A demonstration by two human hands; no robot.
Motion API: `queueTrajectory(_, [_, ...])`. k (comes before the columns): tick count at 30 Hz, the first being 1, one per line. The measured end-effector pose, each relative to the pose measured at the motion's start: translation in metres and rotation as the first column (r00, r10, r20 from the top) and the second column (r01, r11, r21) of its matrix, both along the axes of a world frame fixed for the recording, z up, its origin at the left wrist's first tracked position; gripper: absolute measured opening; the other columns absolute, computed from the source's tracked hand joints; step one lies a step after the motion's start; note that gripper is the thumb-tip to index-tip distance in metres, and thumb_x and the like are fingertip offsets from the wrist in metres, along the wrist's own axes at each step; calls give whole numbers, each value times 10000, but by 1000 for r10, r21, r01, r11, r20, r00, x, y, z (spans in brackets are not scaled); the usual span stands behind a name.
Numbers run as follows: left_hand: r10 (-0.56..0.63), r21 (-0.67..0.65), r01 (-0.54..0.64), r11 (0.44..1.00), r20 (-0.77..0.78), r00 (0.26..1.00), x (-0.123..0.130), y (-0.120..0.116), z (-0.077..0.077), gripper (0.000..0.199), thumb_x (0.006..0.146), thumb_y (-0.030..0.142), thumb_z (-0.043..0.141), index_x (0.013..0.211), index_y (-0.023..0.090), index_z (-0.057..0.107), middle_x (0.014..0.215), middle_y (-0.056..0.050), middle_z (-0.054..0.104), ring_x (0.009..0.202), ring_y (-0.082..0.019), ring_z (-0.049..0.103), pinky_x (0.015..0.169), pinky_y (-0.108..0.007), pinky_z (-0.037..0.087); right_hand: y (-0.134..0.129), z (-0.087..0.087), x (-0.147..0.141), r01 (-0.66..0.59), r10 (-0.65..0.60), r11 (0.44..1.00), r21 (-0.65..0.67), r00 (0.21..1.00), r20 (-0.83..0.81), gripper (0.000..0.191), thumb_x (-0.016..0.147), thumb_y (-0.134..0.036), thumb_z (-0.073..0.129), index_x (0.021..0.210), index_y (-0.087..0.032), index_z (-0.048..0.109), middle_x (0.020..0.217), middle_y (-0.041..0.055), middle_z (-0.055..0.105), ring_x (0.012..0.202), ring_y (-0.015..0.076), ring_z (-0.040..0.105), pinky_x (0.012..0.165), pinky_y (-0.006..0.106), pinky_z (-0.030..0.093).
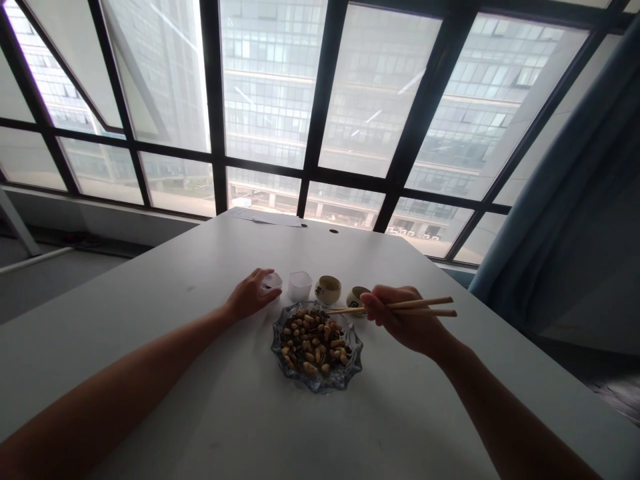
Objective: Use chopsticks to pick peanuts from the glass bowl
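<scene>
My left hand [253,293] is curled round a small clear plastic cup [271,283] with something dark inside. In my right hand [400,313] is a pair of wooden chopsticks [425,307], their tips over the far rim of a glass bowl [315,381]. Peanuts [311,357] and darker seeds or nuts fill that bowl. I cannot make out whether the tips pinch anything. Right of the left hand stands a second translucent cup [300,287], then a cream ceramic cup [328,290] with a dark character. Another ceramic cup [356,298] is partly hidden behind my right hand.
Everything stands on a white table [210,407]. Some white paper [267,217] lies at its far end, near a dark round spot [334,231]. Black-framed windows [310,153] rise beyond, and a blue curtain [545,180] hangs at the right.
</scene>
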State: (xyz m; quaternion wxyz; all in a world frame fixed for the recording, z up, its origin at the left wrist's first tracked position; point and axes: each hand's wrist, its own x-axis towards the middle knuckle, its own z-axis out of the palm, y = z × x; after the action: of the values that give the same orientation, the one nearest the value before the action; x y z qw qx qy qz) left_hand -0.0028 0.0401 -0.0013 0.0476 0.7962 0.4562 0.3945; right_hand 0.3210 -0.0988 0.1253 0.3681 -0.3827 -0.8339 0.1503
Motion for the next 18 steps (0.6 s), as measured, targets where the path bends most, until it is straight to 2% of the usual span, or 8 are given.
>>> queueTrajectory(5, [1, -13, -1, 1000, -1, 1000, 0, 0, 0, 605, 828, 571, 581, 1283, 173, 564, 1207, -127, 636, 1044, -291, 652, 923, -433, 531, 4, -9, -7, -30, 29, 999, 12, 993, 114, 437, 977, -472, 497, 638, -197, 526, 531, -16, 544, 422, 91, 453, 396, 207, 366])
queueTrajectory(10, [-1, -13, 1, 1000, 6, 1000, 1, -1, 1, 598, 826, 566, 581, 1275, 171, 570, 1203, -129, 636, 1045, -293, 653, 922, -429, 531, 1, -8, -10, -52, 54, 998, -26, 995, 83, 459, 975, -505, 481, 634, -200, 524, 534, -6, 561, 415, 95, 480, 385, 210, 388])
queueTrajectory(13, [-6, -21, 6, 1000, 3, 1000, 0, 0, 1, 610, 826, 569, 581, 1282, 165, 564, 1217, -134, 629, 1056, -297, 647, 927, -432, 528, -1, -3, -8, -20, 19, 997, -77, 1000, -11, 476, 945, -550, 517, 638, -190, 574, 523, 13, 602, 413, 114, 532, 385, 226, 427])
queueTrajectory(15, [-7, -24, 7, 1000, 0, 1000, 0, 0, 0, 618, 829, 577, 575, 1288, 163, 558, 1223, -137, 625, 1064, -298, 644, 936, -436, 523, -1, 1, -6, 37, -56, 989, -141, 990, -133, 488, 906, -593, 557, 656, -178, 617, 531, 30, 635, 421, 131, 574, 391, 236, 457])
queueTrajectory(18, [-6, -20, 6, 1000, 0, 1000, 0, 0, -1, 617, 834, 582, 566, 1292, 168, 553, 1222, -134, 624, 1062, -294, 643, 937, -434, 519, 3, 5, -2, 124, -228, 951, -282, 899, -374, 508, 820, -648, 637, 670, -162, 647, 513, 46, 658, 394, 147, 590, 374, 247, 475])
